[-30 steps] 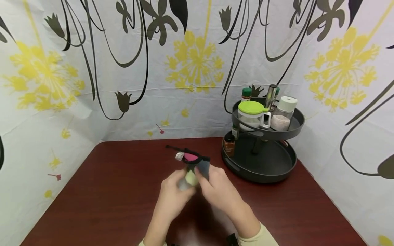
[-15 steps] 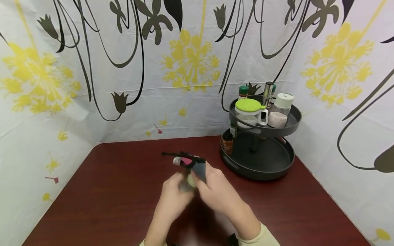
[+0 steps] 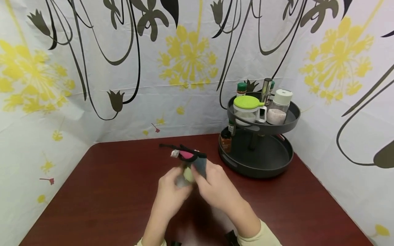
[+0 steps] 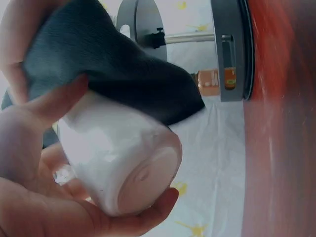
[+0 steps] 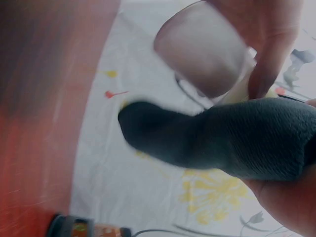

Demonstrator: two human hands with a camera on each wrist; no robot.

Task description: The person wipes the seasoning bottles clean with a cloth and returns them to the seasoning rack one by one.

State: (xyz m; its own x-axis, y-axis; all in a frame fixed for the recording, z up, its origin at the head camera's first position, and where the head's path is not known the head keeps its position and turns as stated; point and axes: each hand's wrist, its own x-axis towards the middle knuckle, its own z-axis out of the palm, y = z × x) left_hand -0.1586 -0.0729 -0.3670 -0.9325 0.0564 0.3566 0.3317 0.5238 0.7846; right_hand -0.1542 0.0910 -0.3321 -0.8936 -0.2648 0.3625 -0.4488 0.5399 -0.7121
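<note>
My left hand (image 3: 170, 191) grips a small rounded jar with a whitish, see-through body (image 4: 116, 148), its base turned toward the left wrist camera. A pale yellow-green part (image 3: 188, 175) of it shows between the hands in the head view. My right hand (image 3: 220, 188) holds a dark blue-grey cloth (image 5: 247, 136) against the jar's upper end. Black edging, a pink patch (image 3: 186, 154) and a small whitish tag show on the cloth's far side. In the right wrist view the cloth's loose end hangs beside the jar. The jar's top is mostly hidden by cloth and fingers.
A dark grey two-tier turntable (image 3: 258, 167) stands at the back right of the reddish-brown table (image 3: 117, 191). On it are a green-lidded pot (image 3: 247, 108), a white-capped shaker (image 3: 280, 107), a brown spice jar (image 3: 225, 141) and several other containers. Patterned fabric surrounds the table.
Both hands keep their hold on the jar and cloth. The cloth's black-edged end dips, then rises again. The whole head view has shifted slightly.
</note>
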